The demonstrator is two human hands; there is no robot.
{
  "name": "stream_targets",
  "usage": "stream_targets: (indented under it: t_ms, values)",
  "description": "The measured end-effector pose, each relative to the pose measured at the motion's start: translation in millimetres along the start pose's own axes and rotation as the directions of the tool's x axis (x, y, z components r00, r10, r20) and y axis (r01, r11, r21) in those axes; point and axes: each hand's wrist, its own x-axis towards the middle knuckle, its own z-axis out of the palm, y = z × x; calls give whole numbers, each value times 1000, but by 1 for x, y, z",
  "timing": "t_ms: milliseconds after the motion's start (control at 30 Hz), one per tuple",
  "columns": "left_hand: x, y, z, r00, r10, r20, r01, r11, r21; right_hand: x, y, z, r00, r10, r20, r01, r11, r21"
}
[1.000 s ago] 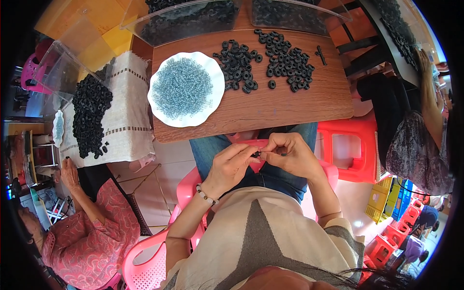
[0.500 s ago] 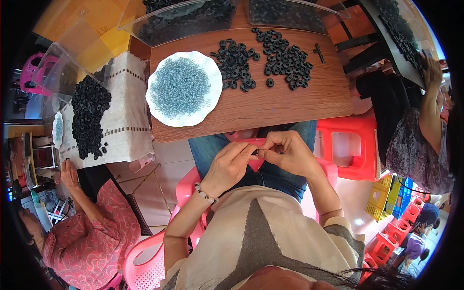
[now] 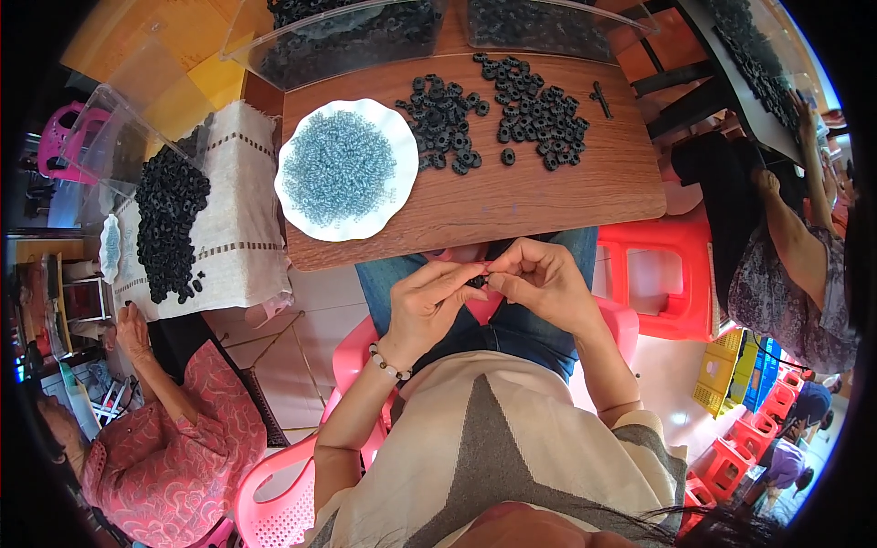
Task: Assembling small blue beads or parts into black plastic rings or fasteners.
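Observation:
Above my lap, just off the table's near edge, my left hand pinches a small black ring-like part between thumb and fingers. Close against it, my right hand has thumb and forefinger pressed together at the part's right side. Whatever sits between those right fingertips is too small to make out. On the brown table stands a white scalloped plate heaped with tiny translucent blue-grey pieces. Right of the plate lie two loose piles of black parts, a left pile and a right pile.
Clear bins of black parts stand at the table's far side. A dark stick-like piece lies far right. At left, a person in a red patterned top sits by a cloth-covered table. A red stool and another person are right.
My left fingers have shifted and straightened around the black part, and my right fingertips have moved slightly, staying beside it. The person at right has changed arm position.

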Motion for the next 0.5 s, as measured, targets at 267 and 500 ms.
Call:
stream_targets:
  t_ms: [267,500]
  values:
    - [-2,-1,1,1000,-2,7,2,1000,27,-3,0,1,999,37,-22,-39,995,-91]
    - [-5,-4,-2,994,81,67,-89,988,123,-5,2,1,1000,3,-3,-4,956,-294]
